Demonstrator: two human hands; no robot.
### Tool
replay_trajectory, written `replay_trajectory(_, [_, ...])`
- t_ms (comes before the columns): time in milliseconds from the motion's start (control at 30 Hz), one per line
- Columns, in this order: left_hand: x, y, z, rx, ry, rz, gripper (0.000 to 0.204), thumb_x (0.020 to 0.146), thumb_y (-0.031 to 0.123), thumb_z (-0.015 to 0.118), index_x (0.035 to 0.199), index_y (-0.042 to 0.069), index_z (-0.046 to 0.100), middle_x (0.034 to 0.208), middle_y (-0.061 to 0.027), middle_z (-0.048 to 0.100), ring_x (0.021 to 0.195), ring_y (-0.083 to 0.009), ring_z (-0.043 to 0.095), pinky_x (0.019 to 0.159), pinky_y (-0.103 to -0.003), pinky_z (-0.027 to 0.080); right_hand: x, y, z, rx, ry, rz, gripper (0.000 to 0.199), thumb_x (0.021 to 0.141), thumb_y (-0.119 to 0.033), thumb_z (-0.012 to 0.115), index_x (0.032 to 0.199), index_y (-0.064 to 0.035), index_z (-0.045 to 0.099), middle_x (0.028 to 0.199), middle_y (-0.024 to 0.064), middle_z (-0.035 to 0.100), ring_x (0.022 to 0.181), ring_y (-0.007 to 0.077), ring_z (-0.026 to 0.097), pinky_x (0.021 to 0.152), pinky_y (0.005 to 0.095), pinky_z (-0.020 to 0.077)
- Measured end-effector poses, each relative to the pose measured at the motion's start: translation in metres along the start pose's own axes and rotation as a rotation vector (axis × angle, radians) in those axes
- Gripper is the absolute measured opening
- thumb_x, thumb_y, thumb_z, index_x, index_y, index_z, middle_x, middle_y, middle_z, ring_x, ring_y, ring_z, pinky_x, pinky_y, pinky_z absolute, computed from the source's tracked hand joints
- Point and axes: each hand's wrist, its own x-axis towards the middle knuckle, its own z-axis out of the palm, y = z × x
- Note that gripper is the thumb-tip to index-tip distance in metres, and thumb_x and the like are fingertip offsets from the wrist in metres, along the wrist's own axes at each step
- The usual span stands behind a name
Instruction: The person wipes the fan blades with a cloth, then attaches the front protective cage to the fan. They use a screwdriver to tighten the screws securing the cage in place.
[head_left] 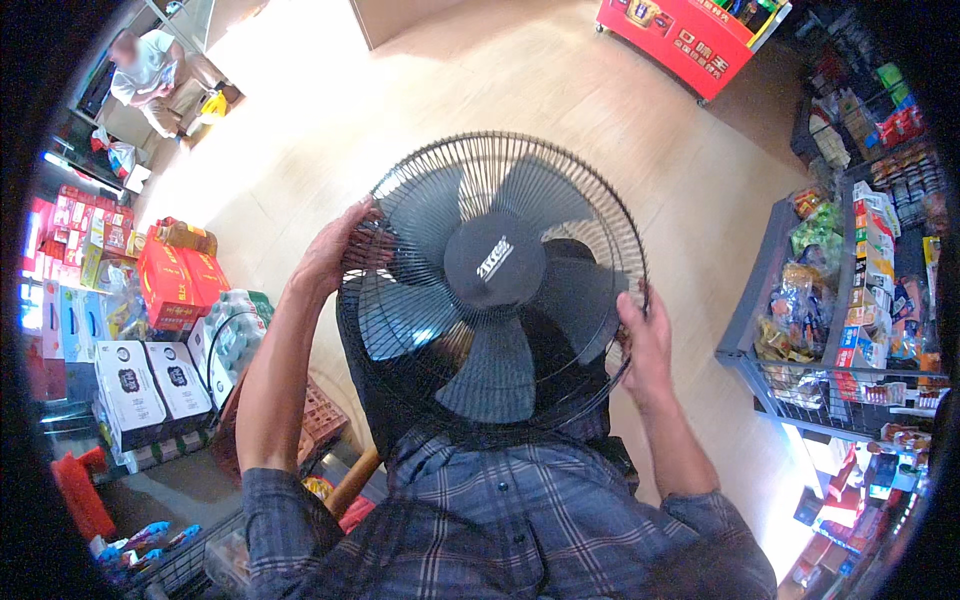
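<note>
A black electric fan [494, 262] with a round wire cage and dark blades fills the middle of the head view, in front of my body. My left hand [345, 245] grips the cage's left edge, its fingers passing behind the wires. On the opposite side, my right hand [645, 335] holds the lower right edge, thumb at the rim and other fingers mostly hidden. The blades show separately, not smeared. Whatever supports the fan from below is largely hidden behind the cage.
Stacked cartons [150, 385] and a red box [178, 282] stand at left, near a brown crate [310, 410]. A wire rack [850, 385] of packaged goods is at right. A red wheeled display cart [675, 45] stands ahead. Another person [160, 75] sits far left.
</note>
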Motion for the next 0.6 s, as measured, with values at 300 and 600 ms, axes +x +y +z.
replay_trajectory(300, [-0.059,-0.01,0.078,-0.437,0.24,0.271,0.059,0.093,0.058,0.048,0.122,0.006,0.048,0.102,-0.0142,0.061,0.088,-0.0235,0.063,0.08,-0.036,0.051,0.143,-0.157,0.005,-0.43,-0.371,-0.206,0.066,0.087,-0.032,0.068,0.137,0.0023,0.044,0.112,0.0079,0.061,0.093,0.012,0.059,0.076,0.0238,0.0487])
replay_trajectory(600, [-0.079,-0.071,0.163,-0.647,0.362,0.441,0.047,0.102,0.046,0.037,0.116,0.002,0.043,0.104,-0.0117,0.057,0.087,-0.0204,0.062,0.08,-0.036,0.052,0.188,-0.225,0.048,-0.716,-0.607,-0.205,0.064,0.083,-0.033,0.07,0.136,-0.0027,0.05,0.095,-0.0045,0.059,0.071,0.0011,0.048,0.058,0.0171,0.0367])
